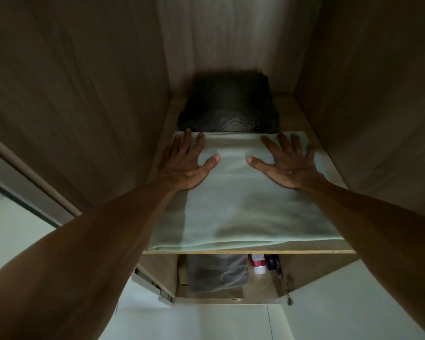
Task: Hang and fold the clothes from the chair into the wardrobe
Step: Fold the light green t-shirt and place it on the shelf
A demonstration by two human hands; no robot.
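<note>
The fingers of the left hand (185, 163) are straight and spread, lying flat on the far left part of a pale green folded garment (241, 204). Their tips reach its back edge and the thumb points inward across the cloth. The right hand (285, 165) mirrors it on the far right part: fingers (284, 143) fanned open, palm down, thumb turned toward the other thumb. Neither hand grips anything, and both press flat on the fabric with a strip of bare cloth between the thumbs.

The garment lies under both palms on a wardrobe shelf (250, 252). It covers most of the shelf's width, and its folded front edge sits just behind the shelf's front edge. Touching the garment's back edge, just past the fingertips, a pair of folded dark jeans (231, 106) fills the shelf's rear, close to the wardrobe (84, 94) back panel.

Under the shelf, in the lower compartment, a grey folded garment (216, 273) lies on the left. A red and white bottle (257, 263) stands just beside it, with a small dark object (273, 263) on the right, too dim to identify.
</note>
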